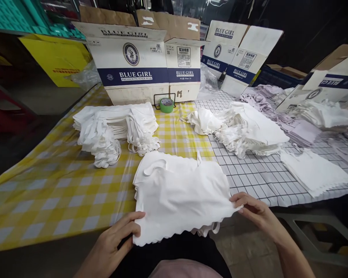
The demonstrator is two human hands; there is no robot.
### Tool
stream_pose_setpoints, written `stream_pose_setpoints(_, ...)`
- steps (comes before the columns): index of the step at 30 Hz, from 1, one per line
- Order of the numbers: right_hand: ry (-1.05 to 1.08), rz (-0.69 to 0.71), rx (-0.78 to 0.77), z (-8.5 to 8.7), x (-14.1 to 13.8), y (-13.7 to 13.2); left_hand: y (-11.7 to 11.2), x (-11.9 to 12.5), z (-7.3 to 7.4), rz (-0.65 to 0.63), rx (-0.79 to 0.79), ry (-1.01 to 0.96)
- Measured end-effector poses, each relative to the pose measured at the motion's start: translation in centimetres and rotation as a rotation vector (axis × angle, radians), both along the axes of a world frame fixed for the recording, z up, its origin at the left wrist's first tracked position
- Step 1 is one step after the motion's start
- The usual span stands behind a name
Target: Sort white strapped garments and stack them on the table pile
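Note:
A white camisole [179, 193] with scalloped edges and thin straps lies spread over the table's front edge, on top of other white pieces. My left hand [116, 239] grips its lower left corner between thumb and fingers. At the lower right corner, my right hand [253, 212] pinches the hem and holds it slightly outward. Behind it on the left sits a thick stack of folded white camisoles [118, 123], straps hanging toward me. Another white stack [249, 127] lies at the right, and a single white camisole [314, 170] rests flat nearer the right edge.
Cardboard beer boxes [139, 58] stand along the back. A green tape roll [166, 105] sits before them. Lilac garments [301, 131] are piled at the right. The table has a yellow checked cloth [60, 185] and a white grid cloth [249, 177]. A plastic stool [313, 231] stands below right.

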State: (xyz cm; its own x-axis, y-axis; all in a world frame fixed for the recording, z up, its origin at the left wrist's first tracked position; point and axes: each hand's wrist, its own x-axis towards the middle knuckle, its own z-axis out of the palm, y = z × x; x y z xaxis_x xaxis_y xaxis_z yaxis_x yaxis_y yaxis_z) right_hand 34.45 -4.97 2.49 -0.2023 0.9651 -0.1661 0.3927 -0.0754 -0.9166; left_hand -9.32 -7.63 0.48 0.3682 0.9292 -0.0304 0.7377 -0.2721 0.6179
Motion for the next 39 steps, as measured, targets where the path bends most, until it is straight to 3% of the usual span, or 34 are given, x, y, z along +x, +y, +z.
stream_pose_setpoints(8, -0.018, 0.003, 0.052, 0.2, 0.2, 0.5, -0.4, 0.3, 0.9, 0.045, -0.015, -0.082)
stream_pose_setpoints(11, -0.025, -0.069, 0.149, 1.6, -0.3, 1.7, 0.3, -0.4, 2.4, 0.115, -0.016, -0.177)
stream_pose_setpoints(14, 0.024, -0.110, 0.315, 4.2, -1.7, 4.0, 1.5, -2.0, 4.9, 0.232, 0.038, -0.285)
stream_pose_setpoints(17, 0.139, -0.145, 0.472, 6.8, -4.4, 6.9, 2.9, -4.5, 7.5, 0.361, 0.183, -0.389)
stream_pose_setpoints(20, 0.263, -0.152, 0.467, 8.6, -8.1, 9.7, 4.2, -7.1, 9.6, 0.544, 0.332, -0.450)
stream_pose_setpoints(25, 0.377, -0.045, 0.477, 10.1, -15.2, 13.6, 6.0, -11.5, 11.2, 0.796, 0.375, -0.455)
stream_pose_setpoints(30, 0.318, 0.045, 0.556, 9.7, -20.3, 16.5, 8.1, -16.6, 11.0, 0.786, 0.298, -0.506)
stream_pose_setpoints(34, 0.266, 0.015, 0.620, 9.2, -23.0, 19.0, 10.8, -20.3, 11.5, 0.766, 0.290, -0.556)
stream_pose_setpoints(39, 0.208, -0.043, 0.672, 11.1, -26.6, 24.5, 17.8, -23.1, 14.2, 0.734, 0.311, -0.748)
